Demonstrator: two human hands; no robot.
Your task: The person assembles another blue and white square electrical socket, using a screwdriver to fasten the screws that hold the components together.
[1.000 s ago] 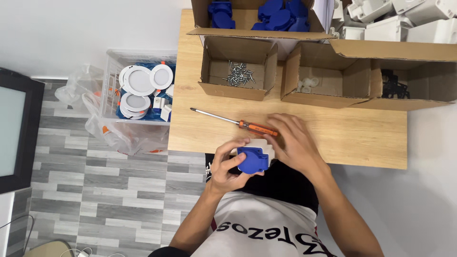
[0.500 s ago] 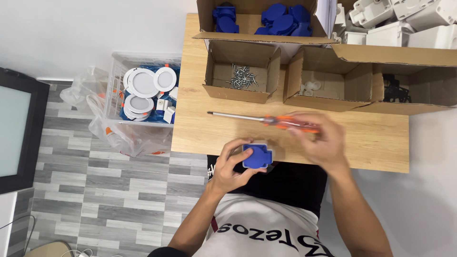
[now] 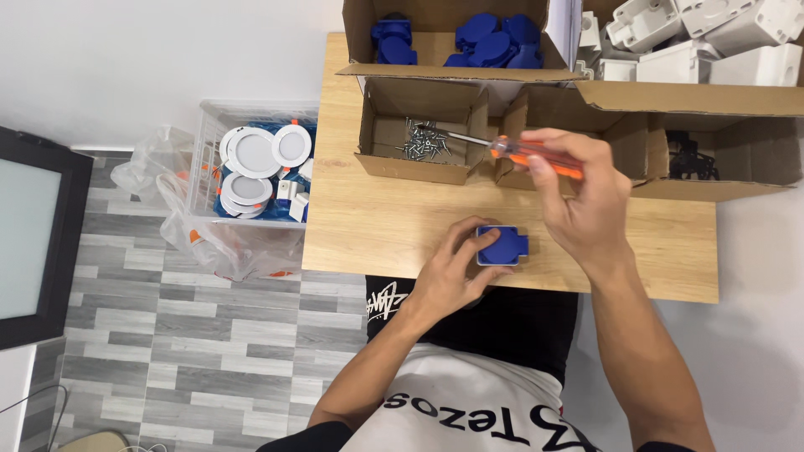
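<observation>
Head view: the left hand (image 3: 448, 280) pins a blue socket part (image 3: 502, 246) on the tabletop (image 3: 352, 218); the right hand (image 3: 578, 201), its grip clenched around an orange screwdriver (image 3: 536, 156), dips the tip into the screw box (image 3: 423, 138). Best lift one screw steadily.

socket part (image 3: 502, 245) on worktop (image 3: 377, 226) front edge; screw box (image 3: 423, 138) behind it, parts boxes (image 3: 461, 33) further back, crate (image 3: 251, 167) left of worktop

one screwdriver (image 3: 536, 156), one blue socket (image 3: 502, 245), four cardboard boxes (image 3: 419, 134)
</observation>
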